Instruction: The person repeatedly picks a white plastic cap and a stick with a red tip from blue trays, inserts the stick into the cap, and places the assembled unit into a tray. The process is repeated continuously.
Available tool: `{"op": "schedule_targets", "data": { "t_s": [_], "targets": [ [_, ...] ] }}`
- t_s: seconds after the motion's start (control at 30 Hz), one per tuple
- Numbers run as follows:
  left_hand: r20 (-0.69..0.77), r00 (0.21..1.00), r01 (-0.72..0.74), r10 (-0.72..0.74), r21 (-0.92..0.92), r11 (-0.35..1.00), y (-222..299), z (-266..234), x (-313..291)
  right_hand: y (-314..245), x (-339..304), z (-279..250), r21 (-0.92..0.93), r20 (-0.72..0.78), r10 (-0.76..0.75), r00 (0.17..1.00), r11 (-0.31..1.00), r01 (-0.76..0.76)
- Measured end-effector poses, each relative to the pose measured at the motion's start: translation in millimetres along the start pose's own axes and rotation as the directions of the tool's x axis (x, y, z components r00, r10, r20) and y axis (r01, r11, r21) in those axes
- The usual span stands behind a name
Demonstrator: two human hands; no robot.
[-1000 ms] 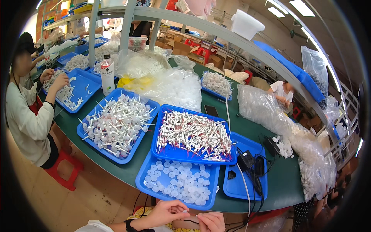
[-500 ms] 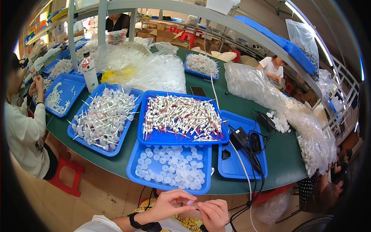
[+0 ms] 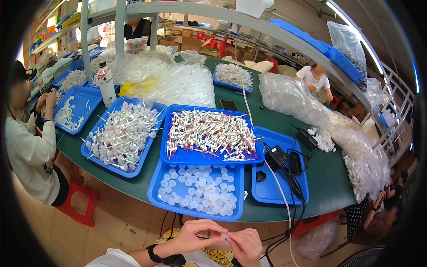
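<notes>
Plastic piece (image 3: 223, 236), small, transl. white, is pinched in your L hand's (image 3: 195, 236) fingertips, L of your R hand (image 3: 245, 246), whose fingertips meet close beside; R-hand contents, piece's long axis: can't tell.

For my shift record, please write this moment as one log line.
left hand: pinching small translucent piece | right hand: close against it, grip hidden | nearest: blue tray of translucent discs

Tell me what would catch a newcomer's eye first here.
Probably the upper blue tray, heaped with slim white pieces showing red, near the picture's middle. It overlaps a lower blue tray of translucent discs, nearer the camera. Below that, the left hand and right hand meet at a small pale piece.
</notes>
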State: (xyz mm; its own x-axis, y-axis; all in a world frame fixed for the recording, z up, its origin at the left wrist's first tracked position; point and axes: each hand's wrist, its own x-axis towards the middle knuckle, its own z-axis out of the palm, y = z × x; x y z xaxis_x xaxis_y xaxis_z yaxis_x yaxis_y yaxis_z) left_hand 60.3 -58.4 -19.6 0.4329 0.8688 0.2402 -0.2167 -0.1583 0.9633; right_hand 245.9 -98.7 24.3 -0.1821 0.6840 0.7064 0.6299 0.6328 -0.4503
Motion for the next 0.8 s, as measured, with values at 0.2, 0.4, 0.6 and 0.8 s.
{"op": "schedule_targets", "data": {
  "t_s": [0.2, 0.4, 0.6, 0.8],
  "targets": [
    [0.08, 0.986, -0.152, 0.147, 0.063, 0.986, 3.2, -2.6, 4.5, -2.9, -7.5, -3.8, 0.057, 0.073, 0.095, 0.993, 0.993, -0.099],
    [0.092, 0.995, 0.032, -0.035, 0.032, 0.999, 2.1, -6.5, -2.6, -9.2, -23.1, 5.2, 0.096, 0.048, 0.187, 0.981, 0.977, -0.191],
    [-0.009, 0.979, 0.206, -0.206, 0.026, 0.978, 6.1, -4.0, -8.1, -14.0, -13.7, 9.2, -0.017, 0.036, 0.059, 0.998, 0.998, -0.058],
    [0.02, 0.982, 0.186, -0.187, 0.05, 0.981, 9.0, -9.9, -7.3, -10.3, -13.8, 9.2, 0.085, -0.017, 0.106, 0.994, 0.991, -0.104]
  ]
}}
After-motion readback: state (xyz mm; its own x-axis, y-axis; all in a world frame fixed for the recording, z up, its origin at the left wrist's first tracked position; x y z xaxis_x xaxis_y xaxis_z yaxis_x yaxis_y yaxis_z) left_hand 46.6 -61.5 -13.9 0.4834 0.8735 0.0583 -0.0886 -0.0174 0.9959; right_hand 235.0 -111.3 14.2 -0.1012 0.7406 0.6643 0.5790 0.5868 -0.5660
